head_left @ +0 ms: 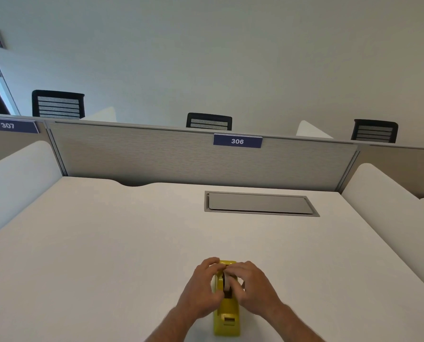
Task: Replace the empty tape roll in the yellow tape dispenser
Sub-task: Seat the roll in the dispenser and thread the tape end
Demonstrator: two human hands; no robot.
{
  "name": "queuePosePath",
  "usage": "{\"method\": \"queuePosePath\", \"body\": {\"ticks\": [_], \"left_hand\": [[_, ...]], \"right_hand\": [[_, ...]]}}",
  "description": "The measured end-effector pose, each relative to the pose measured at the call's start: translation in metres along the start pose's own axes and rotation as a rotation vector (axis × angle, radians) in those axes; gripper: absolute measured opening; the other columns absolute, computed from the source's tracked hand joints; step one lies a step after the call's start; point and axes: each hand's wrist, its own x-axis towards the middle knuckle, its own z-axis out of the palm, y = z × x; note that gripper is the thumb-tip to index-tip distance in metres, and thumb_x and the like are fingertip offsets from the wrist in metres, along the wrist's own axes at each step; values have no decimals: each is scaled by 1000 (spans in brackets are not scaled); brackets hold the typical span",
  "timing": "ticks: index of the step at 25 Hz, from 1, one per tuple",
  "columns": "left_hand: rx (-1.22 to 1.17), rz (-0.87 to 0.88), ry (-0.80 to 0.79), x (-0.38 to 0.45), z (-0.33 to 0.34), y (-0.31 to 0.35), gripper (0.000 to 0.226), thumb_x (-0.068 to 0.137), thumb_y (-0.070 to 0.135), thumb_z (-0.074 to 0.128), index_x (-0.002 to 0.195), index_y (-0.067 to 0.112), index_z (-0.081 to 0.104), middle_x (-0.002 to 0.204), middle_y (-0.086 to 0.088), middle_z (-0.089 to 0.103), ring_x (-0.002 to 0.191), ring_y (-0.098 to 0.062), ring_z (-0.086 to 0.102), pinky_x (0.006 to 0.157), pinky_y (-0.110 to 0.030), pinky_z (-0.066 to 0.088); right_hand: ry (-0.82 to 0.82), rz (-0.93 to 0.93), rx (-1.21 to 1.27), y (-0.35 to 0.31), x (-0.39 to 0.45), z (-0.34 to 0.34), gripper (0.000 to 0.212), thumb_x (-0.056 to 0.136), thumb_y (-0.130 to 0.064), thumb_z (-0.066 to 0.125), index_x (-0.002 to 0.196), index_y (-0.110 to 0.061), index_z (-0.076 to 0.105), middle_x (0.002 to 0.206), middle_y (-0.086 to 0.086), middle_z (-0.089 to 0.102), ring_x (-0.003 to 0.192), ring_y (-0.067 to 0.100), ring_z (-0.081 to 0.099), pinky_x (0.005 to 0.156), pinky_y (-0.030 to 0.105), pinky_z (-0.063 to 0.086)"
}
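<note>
A yellow tape dispenser stands on the white desk near the front edge, its cutter end toward me. A pale tape roll sits in its slot, mostly hidden by fingers. My left hand grips the dispenser's left side, with fingertips over the top of the roll. My right hand wraps the right side, and its fingers pinch at the roll's top edge. Both thumbs press near the roll. The roll's core is hidden.
A grey hatch cover is set in the desk at the back right. A fabric partition labelled 306 closes the far side. White side dividers flank the desk. Black chairs stand beyond the partition.
</note>
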Motion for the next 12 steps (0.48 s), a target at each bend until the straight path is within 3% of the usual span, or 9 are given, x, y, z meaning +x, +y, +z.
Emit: {"method": "queuePosePath", "body": {"ticks": [3, 6, 12], "left_hand": [[4, -21, 32, 1, 2, 2, 56, 77, 52, 56, 131, 39, 54, 147, 17, 40, 134, -4, 38, 110, -27, 41], [27, -37, 20, 3, 5, 0, 55, 79, 52, 62, 132, 42, 52, 150, 17, 37, 137, -6, 36, 109, -26, 37], [23, -47, 1, 5, 5, -3, 58, 75, 53, 70, 130, 45, 54, 150, 16, 38, 136, -8, 38, 112, -31, 40]], "right_hand": [[16, -10, -29, 4, 4, 0, 18, 89, -27, 62, 103, -29, 72, 105, -16, 72, 96, 5, 56, 81, 20, 50], [-14, -38, -84, 7, 5, -1, 28, 81, -40, 63, 106, -31, 70, 104, -18, 71, 95, 4, 55, 71, 14, 50], [-6, -91, -155, 7, 7, -2, 23, 83, -42, 59, 97, -29, 72, 88, -16, 73, 83, 7, 54, 65, 30, 55]]}}
